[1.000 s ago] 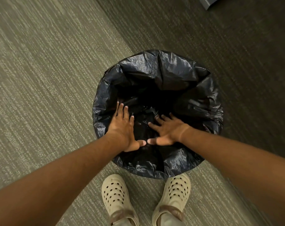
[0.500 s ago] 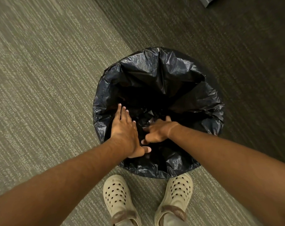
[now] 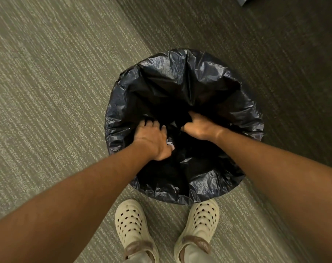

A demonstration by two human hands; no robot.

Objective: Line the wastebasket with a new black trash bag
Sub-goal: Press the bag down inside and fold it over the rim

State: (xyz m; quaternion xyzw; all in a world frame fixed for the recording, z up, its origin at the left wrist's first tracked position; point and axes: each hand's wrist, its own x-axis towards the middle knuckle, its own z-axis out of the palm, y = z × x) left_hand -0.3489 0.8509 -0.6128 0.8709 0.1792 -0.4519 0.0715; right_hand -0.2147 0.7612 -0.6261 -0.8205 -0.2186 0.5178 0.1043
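- Underfoot, a striped carpet [image 3: 47, 92] covers the floor, paler on the left and darker toward the far right.
- On it, straight in front of the person, stands the wastebasket [image 3: 184, 201]; its own walls are hidden, wrapped all round by the bag.
- The black trash bag [image 3: 180, 73] is folded over the rim on every side, crinkled and shiny, and sags down into the dark middle of the basket.
- Two bare forearms reach from the near corners down into the opening.
- A pair of cream perforated clogs [image 3: 132, 223] sits just beside the near edge of the basket, toes pointing at it.
- The left hand [image 3: 153, 138] is inside the bag on the left, knuckles up, fingers curled down into the plastic and bunching it.
- The right hand [image 3: 200, 128] is close by but apart, closed in a loose fist with a fold of the liner gathered in it; its fingertips are lost in the dark plastic.
- A grey corner of some object [image 3: 244, 0] shows at the top edge; I cannot tell what it is.
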